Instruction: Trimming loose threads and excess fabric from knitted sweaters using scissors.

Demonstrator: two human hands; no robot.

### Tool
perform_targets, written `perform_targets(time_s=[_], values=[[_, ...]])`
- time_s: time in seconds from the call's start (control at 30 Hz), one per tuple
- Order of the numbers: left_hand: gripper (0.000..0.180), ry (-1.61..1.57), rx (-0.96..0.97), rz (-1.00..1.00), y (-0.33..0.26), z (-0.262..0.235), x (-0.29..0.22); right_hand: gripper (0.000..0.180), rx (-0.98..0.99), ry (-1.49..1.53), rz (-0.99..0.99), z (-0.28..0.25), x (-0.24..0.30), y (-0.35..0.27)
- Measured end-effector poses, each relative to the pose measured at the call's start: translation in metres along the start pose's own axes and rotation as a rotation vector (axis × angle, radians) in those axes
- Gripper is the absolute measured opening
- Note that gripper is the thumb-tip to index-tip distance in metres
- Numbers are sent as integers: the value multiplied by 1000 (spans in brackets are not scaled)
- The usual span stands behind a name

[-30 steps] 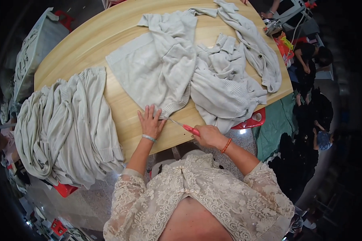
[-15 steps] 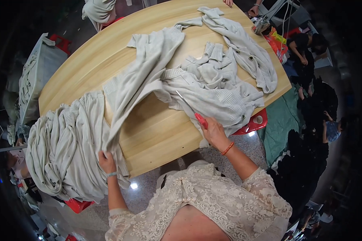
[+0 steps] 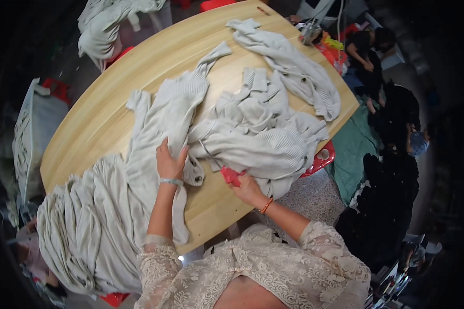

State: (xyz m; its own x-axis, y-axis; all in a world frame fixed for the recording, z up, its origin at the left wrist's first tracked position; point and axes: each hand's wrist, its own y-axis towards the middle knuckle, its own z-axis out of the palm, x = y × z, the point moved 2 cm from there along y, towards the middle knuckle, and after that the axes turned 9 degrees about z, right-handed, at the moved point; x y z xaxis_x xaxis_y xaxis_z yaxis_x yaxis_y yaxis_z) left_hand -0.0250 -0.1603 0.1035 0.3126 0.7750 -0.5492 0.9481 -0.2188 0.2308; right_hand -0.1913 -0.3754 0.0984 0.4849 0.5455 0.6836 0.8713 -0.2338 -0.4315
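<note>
Pale grey knit garments lie across the wooden table (image 3: 211,208). My left hand (image 3: 171,164) rests on one knit garment (image 3: 162,116) in the middle, thumb and fingers apart, gripping nothing. In my right hand (image 3: 250,191) is a pair of red-handled scissors (image 3: 232,176), fingers closed round the handle. Its thin metal blades point away from me, close to the edge of a crumpled knit garment (image 3: 263,141) on the right. Beside my left forearm, a thick row of overlapping knit garments (image 3: 87,221) hangs over the table's left end.
Another knit garment (image 3: 294,67) stretches along the far right. A red stool (image 3: 320,158) shows beyond the table's right edge, near green cloth (image 3: 353,154) and a heap of black fabric (image 3: 384,206). A clothes-filled bin (image 3: 38,139) stands left. A co-worker (image 3: 368,49) sits at the upper right.
My left hand has let go of the garment edge at lower left and moved up and right onto the garment, which now lies flatter. My right hand with the scissors has shifted left and nearer.
</note>
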Motion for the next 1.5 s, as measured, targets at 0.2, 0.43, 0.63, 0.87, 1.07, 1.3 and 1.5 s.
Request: perform_targets(time_s=[0.2,0.43,0.63,0.87,1.07,1.3,1.5], values=[[50,252,223,-131,78,63,20,29,-187,171,50,41,20,13],[33,-582,-192,-175,76,18,85,43,-76,-30,150,86,53,49],[36,-1199,-706,-721,-18,-55,160,35,-107,-194,-7,124,58,63],[75,-97,-513,-304,-77,-99,178,37,44,-109,61,139,99,42],[85,343,-27,26,37,-84,134,42,60,-7,93,162,143,63],[26,72,-139,10,68,-46,167,37,97,10,154,176,130,79],[24,-121,-812,-187,61,-152,236,31,112,315,-30,130,105,55]])
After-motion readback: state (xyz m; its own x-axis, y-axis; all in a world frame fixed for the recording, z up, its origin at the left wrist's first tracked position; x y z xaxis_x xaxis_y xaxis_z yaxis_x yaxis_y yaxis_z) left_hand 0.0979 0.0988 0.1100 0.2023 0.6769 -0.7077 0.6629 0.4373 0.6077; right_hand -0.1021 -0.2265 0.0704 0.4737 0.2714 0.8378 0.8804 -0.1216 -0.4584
